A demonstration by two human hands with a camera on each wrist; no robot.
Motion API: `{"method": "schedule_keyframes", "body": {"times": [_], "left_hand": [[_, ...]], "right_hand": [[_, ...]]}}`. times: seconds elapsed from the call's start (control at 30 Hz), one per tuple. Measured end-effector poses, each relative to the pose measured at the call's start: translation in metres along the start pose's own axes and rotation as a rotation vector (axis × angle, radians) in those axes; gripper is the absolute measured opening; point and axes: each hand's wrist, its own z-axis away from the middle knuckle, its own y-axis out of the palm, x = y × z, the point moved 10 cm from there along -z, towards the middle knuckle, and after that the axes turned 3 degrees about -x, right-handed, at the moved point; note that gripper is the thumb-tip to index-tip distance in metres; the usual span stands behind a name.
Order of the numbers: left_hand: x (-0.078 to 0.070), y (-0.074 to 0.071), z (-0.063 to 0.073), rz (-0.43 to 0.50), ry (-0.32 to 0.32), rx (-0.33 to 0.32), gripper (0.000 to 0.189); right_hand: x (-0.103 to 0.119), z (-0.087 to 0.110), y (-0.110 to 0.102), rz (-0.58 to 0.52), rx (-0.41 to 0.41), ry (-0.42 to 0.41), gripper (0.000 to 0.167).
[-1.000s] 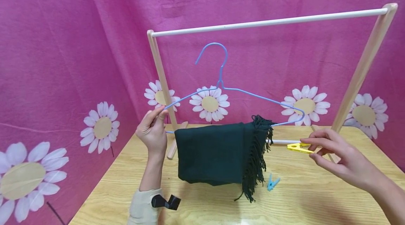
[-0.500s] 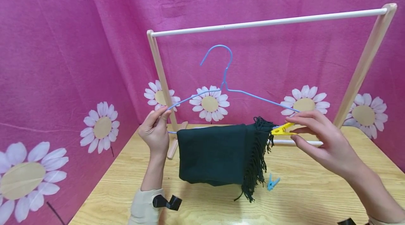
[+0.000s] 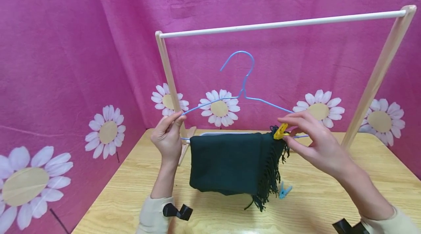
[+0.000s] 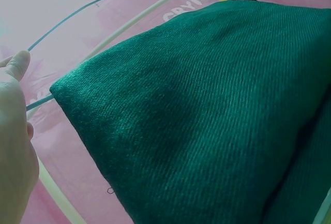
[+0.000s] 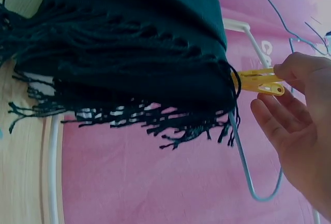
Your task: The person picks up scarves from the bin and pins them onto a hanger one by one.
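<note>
A dark green fringed scarf (image 3: 227, 164) hangs folded over the lower bar of a blue wire hanger (image 3: 263, 100). My left hand (image 3: 167, 139) pinches the hanger's left shoulder between thumb and fingers, holding it up above the table. At the scarf's fringed right end, my right hand (image 3: 314, 142) has thumb and fingers at the handles of a yellow clothespin (image 3: 280, 131). The clothespin (image 5: 253, 81) sits on the scarf's top edge where it folds over the bar, seen in the right wrist view. My right hand covers the hanger's right corner in the head view.
A light blue clothespin (image 3: 284, 190) lies on the wooden table (image 3: 312, 204) below the fringe. Behind the hanger stands a drying rack with a white top rail (image 3: 283, 25) and wooden legs (image 3: 378, 76). A pink cloth (image 3: 108, 44) with daisies hangs behind and at left.
My right hand has brought the yellow clothespin leftward from beside the hanger onto the scarf's fringed end. The hanger and scarf, with my left hand, have shifted slightly right.
</note>
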Motion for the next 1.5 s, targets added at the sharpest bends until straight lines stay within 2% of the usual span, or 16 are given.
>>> {"method": "schedule_keyframes", "body": {"times": [0.17, 0.4, 0.53, 0.73, 0.87, 0.93, 1.13, 1.3, 1.4, 1.5], "left_hand": [[0.000, 0.001, 0.001, -0.012, 0.008, 0.010, 0.022], [0.001, 0.000, 0.001, -0.042, 0.019, 0.014, 0.022], [0.001, -0.001, 0.002, -0.029, 0.011, -0.006, 0.021], [-0.003, -0.001, 0.003, 0.004, 0.014, -0.047, 0.024], [-0.007, -0.001, 0.003, 0.030, 0.025, -0.068, 0.024], [-0.009, -0.001, 0.002, 0.041, 0.029, -0.072, 0.024], [-0.013, -0.001, 0.000, 0.062, 0.010, -0.075, 0.024], [-0.013, -0.002, -0.001, 0.028, 0.002, -0.077, 0.022], [-0.009, -0.003, -0.001, 0.003, -0.003, -0.074, 0.023], [-0.004, -0.002, 0.001, -0.002, -0.014, -0.067, 0.024]], "right_hand": [[-0.003, -0.002, 0.005, 0.018, -0.008, 0.057, 0.059], [-0.009, -0.001, 0.003, -0.060, -0.069, 0.135, 0.055], [-0.007, 0.000, -0.004, -0.055, -0.122, 0.118, 0.048], [-0.007, 0.000, -0.011, -0.134, -0.217, 0.104, 0.040], [-0.008, 0.001, -0.012, -0.142, -0.250, 0.106, 0.036], [-0.011, 0.003, -0.011, -0.139, -0.246, 0.128, 0.032], [-0.023, 0.010, -0.002, -0.133, -0.164, 0.232, 0.024], [-0.019, 0.011, -0.001, -0.130, -0.151, 0.203, 0.029], [-0.022, 0.013, -0.001, -0.126, -0.161, 0.233, 0.027], [-0.024, 0.015, 0.000, -0.094, -0.162, 0.251, 0.033]]}}
